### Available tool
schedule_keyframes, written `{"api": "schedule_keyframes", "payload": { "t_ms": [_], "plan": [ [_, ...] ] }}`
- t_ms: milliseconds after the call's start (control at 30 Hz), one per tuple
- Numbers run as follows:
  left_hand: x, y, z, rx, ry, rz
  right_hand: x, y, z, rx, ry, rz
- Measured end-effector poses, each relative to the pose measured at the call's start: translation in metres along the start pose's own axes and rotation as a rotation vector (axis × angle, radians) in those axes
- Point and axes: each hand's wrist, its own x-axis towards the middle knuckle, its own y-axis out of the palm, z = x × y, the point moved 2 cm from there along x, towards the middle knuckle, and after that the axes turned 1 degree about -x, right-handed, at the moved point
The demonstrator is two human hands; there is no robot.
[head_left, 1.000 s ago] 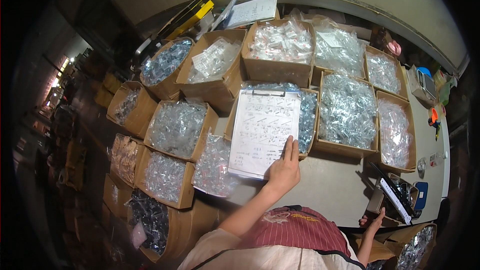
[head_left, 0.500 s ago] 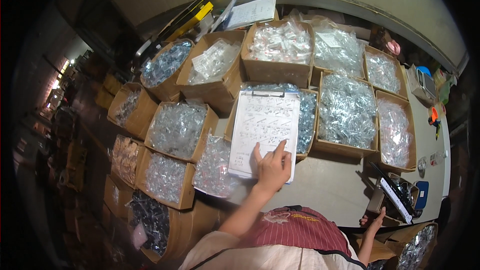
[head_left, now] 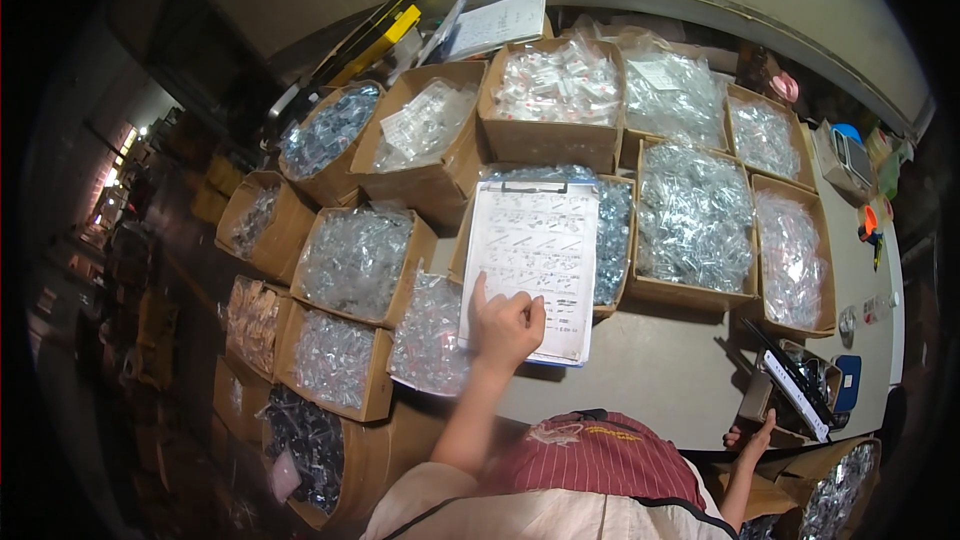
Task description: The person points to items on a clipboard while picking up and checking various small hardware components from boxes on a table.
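A clipboard with printed sheets (head_left: 545, 240) leans against the boxes in the middle of the table, its dark clip at the top. My left hand (head_left: 507, 328) is over the lower left of the sheet. Its index finger is stretched out toward the printed rows and the other fingers are curled; nothing is in it. At the table's near right edge is my right hand (head_left: 752, 443), its fingers apart and nothing visible in them. Beside it stands a small cardboard box (head_left: 757, 396), with a long white-and-black bar (head_left: 797, 398) slanting across it.
Cardboard boxes (head_left: 555, 143) filled with clear bags of small parts surround the clipboard on the left, back and right. Open papers (head_left: 497, 22) lie behind them. A blue case (head_left: 847, 382) and a scale (head_left: 851, 158) are at the right. Another box (head_left: 838, 490) of bags stands at lower right.
My left hand has slid left across the sheet, uncovering writing at its lower right. A second finger that was stretched out is now curled. My right hand stays nearly in place.
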Motion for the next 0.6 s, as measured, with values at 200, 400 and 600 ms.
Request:
{"api": "schedule_keyframes", "payload": {
  "t_ms": [200,400,600],
  "plan": [
    [-0.001,0.015,0.016,0.045,-0.110,0.167,0.004,0.000,-0.005,-0.013,-0.017,-0.037],
    [-0.002,0.013,0.019,0.043,-0.097,0.180,0.006,-0.002,-0.005,0.059,0.045,0.013],
    [-0.006,0.013,0.020,0.053,-0.095,0.201,0.012,-0.005,-0.008,0.055,0.060,0.026]
  ]
}}
